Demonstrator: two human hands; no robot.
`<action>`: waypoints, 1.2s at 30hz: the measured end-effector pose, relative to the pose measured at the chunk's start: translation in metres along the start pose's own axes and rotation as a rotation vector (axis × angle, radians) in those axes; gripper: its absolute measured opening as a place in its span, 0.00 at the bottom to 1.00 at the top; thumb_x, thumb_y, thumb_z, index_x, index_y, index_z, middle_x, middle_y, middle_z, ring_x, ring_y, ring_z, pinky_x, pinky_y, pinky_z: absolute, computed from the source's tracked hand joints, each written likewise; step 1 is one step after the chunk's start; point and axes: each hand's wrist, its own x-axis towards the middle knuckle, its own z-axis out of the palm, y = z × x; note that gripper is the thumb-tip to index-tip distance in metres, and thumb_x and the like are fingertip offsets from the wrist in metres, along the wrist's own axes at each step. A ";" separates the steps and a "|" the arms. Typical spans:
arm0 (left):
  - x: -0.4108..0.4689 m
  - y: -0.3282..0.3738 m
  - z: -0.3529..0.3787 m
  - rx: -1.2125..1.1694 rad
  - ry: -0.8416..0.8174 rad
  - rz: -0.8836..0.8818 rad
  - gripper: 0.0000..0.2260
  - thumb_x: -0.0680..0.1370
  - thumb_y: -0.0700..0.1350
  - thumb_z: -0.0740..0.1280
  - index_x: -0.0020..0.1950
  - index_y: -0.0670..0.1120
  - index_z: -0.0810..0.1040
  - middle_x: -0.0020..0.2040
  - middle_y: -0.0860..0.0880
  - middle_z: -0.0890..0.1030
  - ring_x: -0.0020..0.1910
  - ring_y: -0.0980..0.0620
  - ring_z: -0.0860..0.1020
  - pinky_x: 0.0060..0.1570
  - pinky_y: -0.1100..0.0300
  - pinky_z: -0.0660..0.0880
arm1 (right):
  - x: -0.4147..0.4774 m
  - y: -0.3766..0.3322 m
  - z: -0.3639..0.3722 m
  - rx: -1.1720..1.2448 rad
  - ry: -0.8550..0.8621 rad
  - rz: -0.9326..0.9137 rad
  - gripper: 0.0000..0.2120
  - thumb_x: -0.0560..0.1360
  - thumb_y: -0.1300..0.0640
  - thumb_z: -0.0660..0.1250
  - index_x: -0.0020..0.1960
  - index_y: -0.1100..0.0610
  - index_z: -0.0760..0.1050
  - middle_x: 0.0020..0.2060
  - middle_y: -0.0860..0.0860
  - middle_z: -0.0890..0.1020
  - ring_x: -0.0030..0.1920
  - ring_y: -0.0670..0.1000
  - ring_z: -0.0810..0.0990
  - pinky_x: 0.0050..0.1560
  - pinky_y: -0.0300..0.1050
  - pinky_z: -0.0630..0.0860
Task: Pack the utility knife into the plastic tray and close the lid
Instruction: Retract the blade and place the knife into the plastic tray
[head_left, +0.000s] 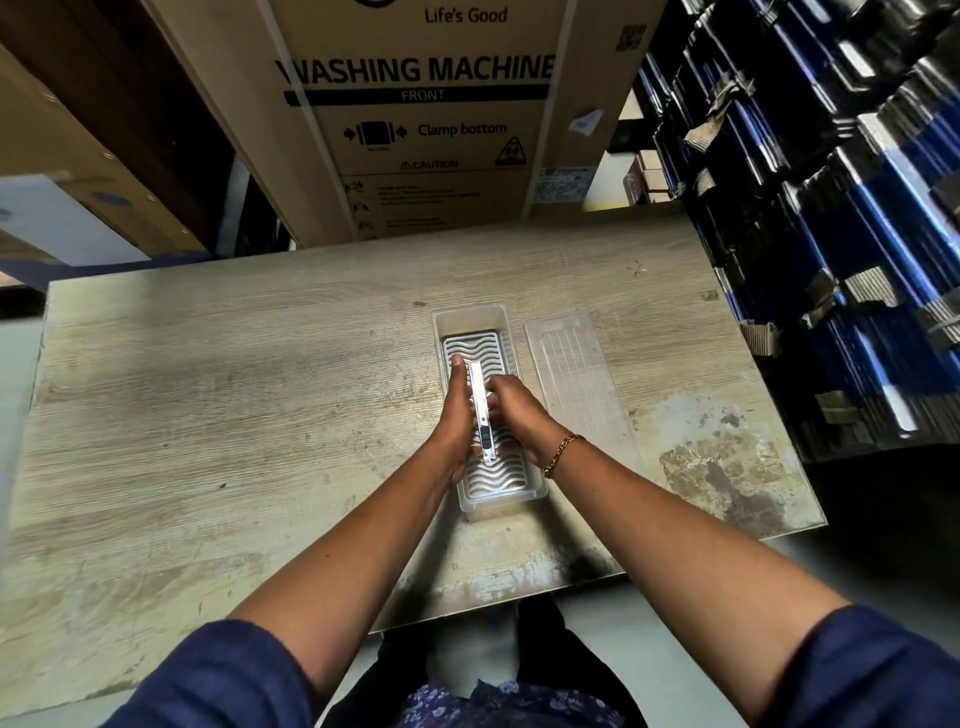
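Note:
A white utility knife (479, 405) with a dark slider lies lengthwise over the clear plastic tray (474, 318), which has a wavy ribbed insert. My left hand (454, 415) grips the knife along its left side, fingers stretched toward the far end. On the knife's right side my right hand (511, 410) holds it near the middle. Whether the knife rests on the insert or hangs just above it I cannot tell. The clear lid (576, 384) lies flat on the table just right of the tray, apart from it.
The worn wooden table (234, 389) has bare room to the left of the tray. A large washing machine carton (421, 119) stands behind the far edge. Stacked blue bundles (831, 208) crowd the right side. A gold bracelet (563, 454) circles my right wrist.

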 end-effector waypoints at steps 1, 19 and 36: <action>-0.001 0.001 0.000 0.003 0.001 0.007 0.31 0.82 0.66 0.47 0.39 0.45 0.76 0.21 0.52 0.78 0.18 0.58 0.76 0.19 0.71 0.68 | 0.001 0.000 0.000 -0.003 -0.004 -0.003 0.19 0.70 0.46 0.54 0.48 0.55 0.78 0.41 0.56 0.84 0.37 0.54 0.80 0.42 0.49 0.74; -0.010 0.005 0.000 -0.047 -0.012 -0.003 0.29 0.81 0.67 0.49 0.45 0.47 0.79 0.26 0.50 0.79 0.22 0.56 0.78 0.25 0.67 0.74 | -0.012 -0.001 -0.001 0.128 -0.001 -0.007 0.09 0.80 0.51 0.56 0.44 0.51 0.73 0.32 0.47 0.73 0.31 0.47 0.72 0.32 0.44 0.69; -0.026 -0.006 0.057 -0.085 -0.057 0.087 0.36 0.76 0.72 0.53 0.73 0.47 0.72 0.71 0.49 0.75 0.70 0.50 0.73 0.62 0.47 0.70 | -0.026 0.013 -0.059 0.153 0.330 -0.370 0.08 0.77 0.55 0.68 0.55 0.52 0.81 0.47 0.47 0.85 0.48 0.46 0.81 0.50 0.46 0.77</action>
